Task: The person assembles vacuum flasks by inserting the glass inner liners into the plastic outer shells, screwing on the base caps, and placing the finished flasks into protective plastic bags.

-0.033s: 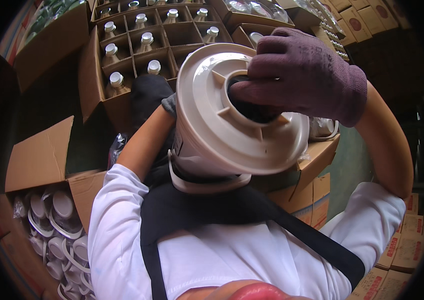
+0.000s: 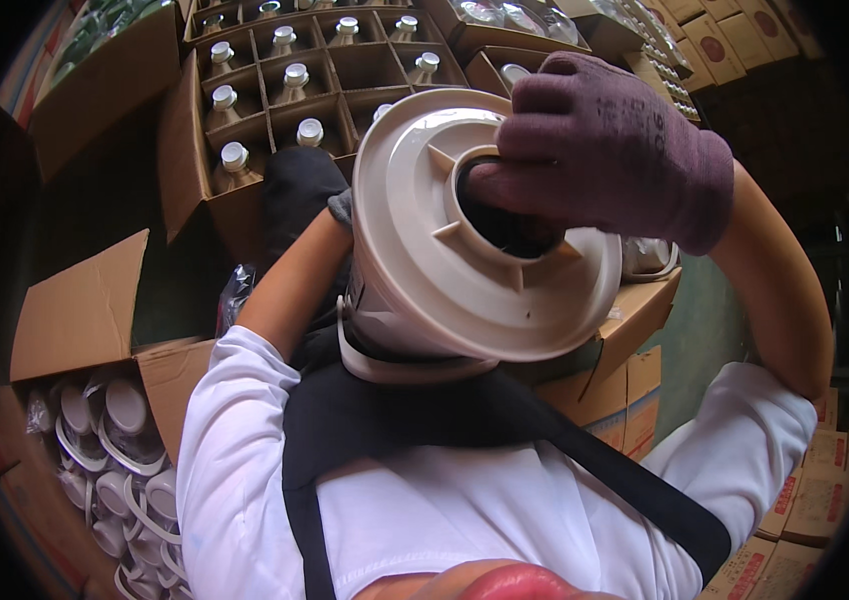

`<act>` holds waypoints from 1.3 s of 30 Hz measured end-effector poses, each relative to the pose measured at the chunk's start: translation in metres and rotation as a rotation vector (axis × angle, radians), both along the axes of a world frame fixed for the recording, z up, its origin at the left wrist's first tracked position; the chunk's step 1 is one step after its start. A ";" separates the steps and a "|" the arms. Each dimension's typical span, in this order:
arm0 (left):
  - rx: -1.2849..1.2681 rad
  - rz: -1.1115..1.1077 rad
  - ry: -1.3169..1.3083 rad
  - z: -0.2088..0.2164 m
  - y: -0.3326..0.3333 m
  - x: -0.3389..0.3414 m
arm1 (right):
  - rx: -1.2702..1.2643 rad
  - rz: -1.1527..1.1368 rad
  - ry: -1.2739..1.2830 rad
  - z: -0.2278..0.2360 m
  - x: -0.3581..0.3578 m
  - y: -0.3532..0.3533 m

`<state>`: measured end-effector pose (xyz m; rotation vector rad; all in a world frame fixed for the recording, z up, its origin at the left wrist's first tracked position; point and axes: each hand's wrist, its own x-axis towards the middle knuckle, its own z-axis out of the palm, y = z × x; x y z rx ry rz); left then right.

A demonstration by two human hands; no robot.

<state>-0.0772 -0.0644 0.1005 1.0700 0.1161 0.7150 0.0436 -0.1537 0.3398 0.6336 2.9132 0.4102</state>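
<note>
In front of my chest is a cream plastic vacuum-flask body (image 2: 400, 230), tilted so that its wide round end faces up toward me. Short ribs surround a round hole in that end, and a dark part (image 2: 510, 235) shows inside. My right hand (image 2: 590, 150), in a purple knit glove, is closed at the hole with the thumb and fingertips reaching in; what they grip is hidden. A cream carrying handle (image 2: 415, 372) hangs on the side near my chest. My left hand (image 2: 341, 207) is behind the body's left side; only a bit of grey glove shows, its fingers hidden.
Ahead stands a divided carton (image 2: 185, 165) of bottle-shaped pieces with white tops (image 2: 235, 157). At lower left, an open carton (image 2: 80, 300) holds several cream handled parts (image 2: 125, 410). Another open carton (image 2: 635, 310) is at my right, and stacked boxes (image 2: 815, 490) stand behind it.
The flask body has tipped and turned slightly, its lower rim now a little closer to me. My right hand stays at the hole with only a small shift.
</note>
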 end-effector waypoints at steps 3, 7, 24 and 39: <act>-0.185 -0.092 -0.056 -0.008 -0.009 -0.014 | -0.025 -0.325 -0.006 -0.010 -0.008 -0.015; 0.348 0.361 0.445 -0.006 -0.037 -0.041 | -0.321 -1.210 -0.084 -0.019 0.021 -0.012; 0.000 -0.237 -0.041 -0.035 0.001 -0.067 | -0.027 -0.239 -0.063 -0.014 0.015 -0.001; 0.818 0.735 0.393 0.005 -0.104 -0.073 | -1.115 -1.577 0.706 -0.087 0.182 0.084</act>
